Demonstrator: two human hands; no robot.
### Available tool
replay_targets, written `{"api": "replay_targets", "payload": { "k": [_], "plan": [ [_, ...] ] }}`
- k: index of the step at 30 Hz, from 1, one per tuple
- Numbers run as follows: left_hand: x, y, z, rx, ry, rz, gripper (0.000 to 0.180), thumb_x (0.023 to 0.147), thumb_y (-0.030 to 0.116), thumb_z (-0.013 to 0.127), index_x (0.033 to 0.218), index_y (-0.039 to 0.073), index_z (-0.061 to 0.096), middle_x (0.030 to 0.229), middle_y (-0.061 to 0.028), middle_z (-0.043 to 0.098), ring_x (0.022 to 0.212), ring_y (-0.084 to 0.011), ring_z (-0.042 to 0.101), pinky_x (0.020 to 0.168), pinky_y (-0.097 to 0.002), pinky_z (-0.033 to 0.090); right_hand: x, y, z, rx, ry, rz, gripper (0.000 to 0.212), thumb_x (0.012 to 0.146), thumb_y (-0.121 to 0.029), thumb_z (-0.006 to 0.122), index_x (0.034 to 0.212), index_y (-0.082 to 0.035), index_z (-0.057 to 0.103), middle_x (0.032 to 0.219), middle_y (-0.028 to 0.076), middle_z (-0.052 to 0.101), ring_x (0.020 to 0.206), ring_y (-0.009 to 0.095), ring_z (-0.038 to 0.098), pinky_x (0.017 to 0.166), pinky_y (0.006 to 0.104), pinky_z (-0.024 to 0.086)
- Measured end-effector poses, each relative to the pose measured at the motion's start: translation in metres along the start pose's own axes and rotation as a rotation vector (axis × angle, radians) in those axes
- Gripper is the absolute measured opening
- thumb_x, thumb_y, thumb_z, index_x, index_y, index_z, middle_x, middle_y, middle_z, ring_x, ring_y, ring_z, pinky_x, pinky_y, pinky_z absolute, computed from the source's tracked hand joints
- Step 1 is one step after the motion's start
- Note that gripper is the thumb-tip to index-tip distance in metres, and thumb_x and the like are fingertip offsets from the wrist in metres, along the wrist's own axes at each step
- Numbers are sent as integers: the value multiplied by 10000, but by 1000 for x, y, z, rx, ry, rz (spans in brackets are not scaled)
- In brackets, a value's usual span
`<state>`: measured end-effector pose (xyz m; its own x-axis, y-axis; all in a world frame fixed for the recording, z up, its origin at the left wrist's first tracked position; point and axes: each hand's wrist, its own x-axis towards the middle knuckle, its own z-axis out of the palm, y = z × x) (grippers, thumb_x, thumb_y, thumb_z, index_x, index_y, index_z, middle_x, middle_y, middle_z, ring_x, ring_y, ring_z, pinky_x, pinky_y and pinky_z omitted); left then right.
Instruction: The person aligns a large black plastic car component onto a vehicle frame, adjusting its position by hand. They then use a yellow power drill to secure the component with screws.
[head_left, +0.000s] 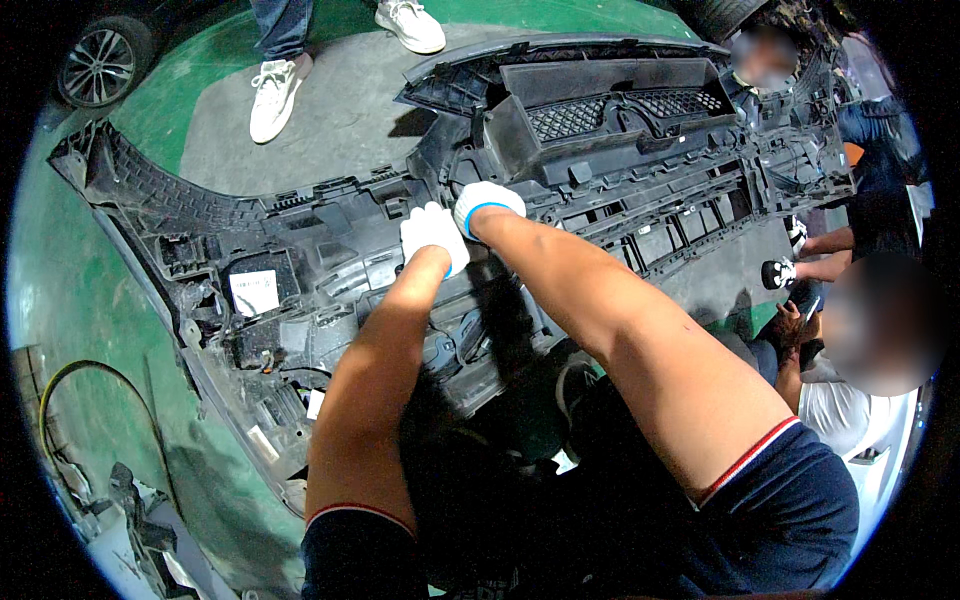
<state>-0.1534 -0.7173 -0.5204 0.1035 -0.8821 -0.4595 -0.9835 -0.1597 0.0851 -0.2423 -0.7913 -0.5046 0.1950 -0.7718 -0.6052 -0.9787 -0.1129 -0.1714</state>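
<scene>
A large black plastic car bumper [330,215] lies inside-up on the floor, its ribs, grille mesh and brackets showing. My left hand [432,232], in a white glove with a blue cuff, presses on the bumper's inner frame near the middle. My right hand [486,203], gloved the same way, rests just beside it on the same frame, fingers curled down onto the plastic. What the fingers pinch is hidden by the gloves. Both forearms reach in from the lower edge.
A white label [254,291] sits on the bumper's left part. One person in white shoes [272,95] stands at the far side. Another person [850,330] crouches at the right beside the bumper. A car wheel [100,65] shows top left; a cable [60,400] lies lower left on the green floor.
</scene>
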Motion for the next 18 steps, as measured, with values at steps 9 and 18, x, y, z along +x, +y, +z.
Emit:
{"api": "replay_targets", "payload": {
  "k": [9, 18],
  "plan": [
    [0, 1, -7, -8, -30, -21, 499, 852, 368, 725, 1266, 90, 734, 1364, -176, 634, 1271, -348, 623, 1055, -451, 540, 10, 4, -6, -44, -86, -9, 466, 991, -404, 582, 1314, -109, 743, 1415, 151, 687, 1299, 379, 660, 1050, 485, 536],
    [-7, 3, -22, -33, -86, -44, 801, 740, 644, 844, 1305, 89, 725, 1387, -144, 626, 1286, -339, 615, 1042, -446, 558, 53, 13, 12, -60, -224, -51, 465, 980, -390, 609, 1310, -85, 729, 1436, 152, 672, 1315, 401, 645, 1067, 524, 514]
  ]
}}
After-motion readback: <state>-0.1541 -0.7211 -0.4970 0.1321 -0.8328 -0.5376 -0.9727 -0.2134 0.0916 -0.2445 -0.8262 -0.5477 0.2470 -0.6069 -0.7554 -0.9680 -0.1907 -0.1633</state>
